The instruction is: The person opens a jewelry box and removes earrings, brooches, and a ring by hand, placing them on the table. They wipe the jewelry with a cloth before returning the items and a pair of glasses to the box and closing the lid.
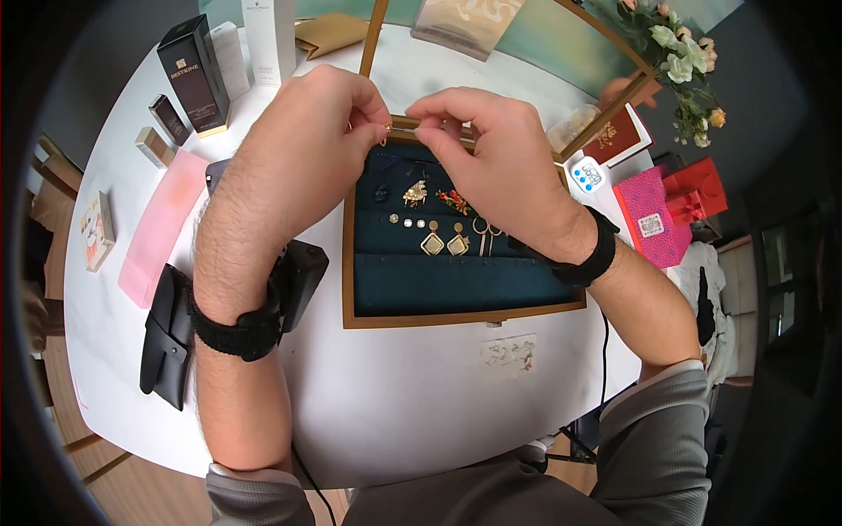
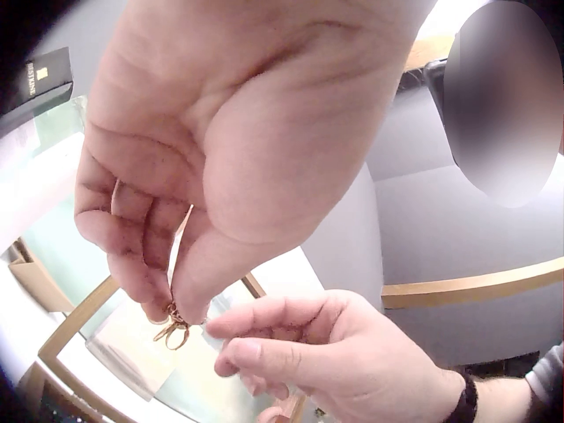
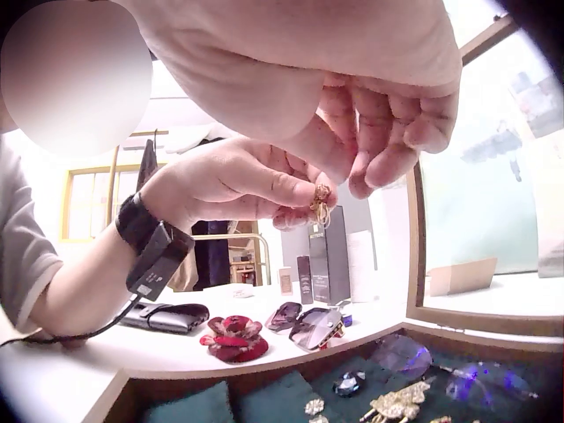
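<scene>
My left hand [image 1: 303,149] pinches a small gold piece of jewellery [image 2: 176,333] with thin loops between thumb and fingertips, above the far edge of a wooden-framed box [image 1: 465,319] lined in dark teal. In the right wrist view the gold piece [image 3: 322,203] hangs below the left fingertips. Close beside it is my right hand [image 1: 495,145], its fingers loosely bent and apparently holding nothing. Inside the box lie a gold brooch [image 1: 415,193], a red ornament [image 1: 453,202], square drop earrings [image 1: 431,243] and small studs [image 1: 408,223].
The box's glass lid [image 1: 646,72] stands raised at the back. Cosmetic boxes [image 1: 195,77] and a black pouch [image 1: 165,337] are on the left. A small clock [image 1: 588,174], pink packet [image 1: 651,219] and flowers [image 1: 688,61] are on the right. A clear packet [image 1: 509,355] lies in front.
</scene>
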Demonstrator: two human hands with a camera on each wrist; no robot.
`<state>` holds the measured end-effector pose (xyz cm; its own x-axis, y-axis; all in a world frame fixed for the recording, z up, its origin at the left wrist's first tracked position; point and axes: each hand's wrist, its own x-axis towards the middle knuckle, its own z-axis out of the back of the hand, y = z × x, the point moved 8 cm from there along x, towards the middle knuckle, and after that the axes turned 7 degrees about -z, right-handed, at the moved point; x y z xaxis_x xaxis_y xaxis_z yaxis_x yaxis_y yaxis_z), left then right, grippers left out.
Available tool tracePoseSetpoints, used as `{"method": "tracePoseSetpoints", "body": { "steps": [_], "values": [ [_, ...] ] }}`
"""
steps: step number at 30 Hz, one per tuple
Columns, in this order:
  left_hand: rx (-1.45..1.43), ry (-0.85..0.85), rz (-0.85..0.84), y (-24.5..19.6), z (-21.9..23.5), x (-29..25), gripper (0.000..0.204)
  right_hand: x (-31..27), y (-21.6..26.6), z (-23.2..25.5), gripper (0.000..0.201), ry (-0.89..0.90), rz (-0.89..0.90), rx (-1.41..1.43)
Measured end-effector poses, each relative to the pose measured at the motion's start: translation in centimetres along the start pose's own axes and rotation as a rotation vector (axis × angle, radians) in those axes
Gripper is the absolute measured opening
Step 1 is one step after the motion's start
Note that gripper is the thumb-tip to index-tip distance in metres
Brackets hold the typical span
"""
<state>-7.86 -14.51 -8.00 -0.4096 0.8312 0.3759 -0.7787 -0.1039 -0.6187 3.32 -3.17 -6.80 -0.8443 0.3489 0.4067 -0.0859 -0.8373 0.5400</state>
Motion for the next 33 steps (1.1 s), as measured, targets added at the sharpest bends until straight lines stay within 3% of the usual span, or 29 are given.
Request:
{"method": "tracePoseSetpoints", "body": {
  "steps": [2, 8, 18, 20, 23, 33],
  "values": [
    [-0.050, 0.003, 0.038, 0.0, -0.4, -0.1, 0.016, -0.1, 0.8, 0.3, 0.012, -0.031, 0.085, 0.050],
    [-0.073, 0.109, 0.075, 0.1, -1.7, 0.1, 0.019, -0.9, 0.9, -0.2, 0.011, -0.014, 0.110, 0.069],
    [-0.053, 0.078, 0.058, -0.1, -1.8, -0.2, 0.019, -1.3, 1.3, 0.1, 0.010, -0.032, 0.201, 0.010],
    [-0.055, 0.155, 0.106, -0.4, -2.0, -0.3, 0.017, -1.7, 1.9, -0.1, 0.011, -0.063, 0.343, -0.070],
    [-0.063, 0.161, 0.100, -0.3, -2.1, -0.4, 0.016, -2.0, 2.1, -0.4, 0.011, -0.079, 0.415, -0.140],
    [-0.057, 0.107, 0.055, -0.3, -2.1, -0.5, 0.016, -2.2, 2.2, -0.7, 0.011, -0.070, 0.506, -0.262]
  ]
}}
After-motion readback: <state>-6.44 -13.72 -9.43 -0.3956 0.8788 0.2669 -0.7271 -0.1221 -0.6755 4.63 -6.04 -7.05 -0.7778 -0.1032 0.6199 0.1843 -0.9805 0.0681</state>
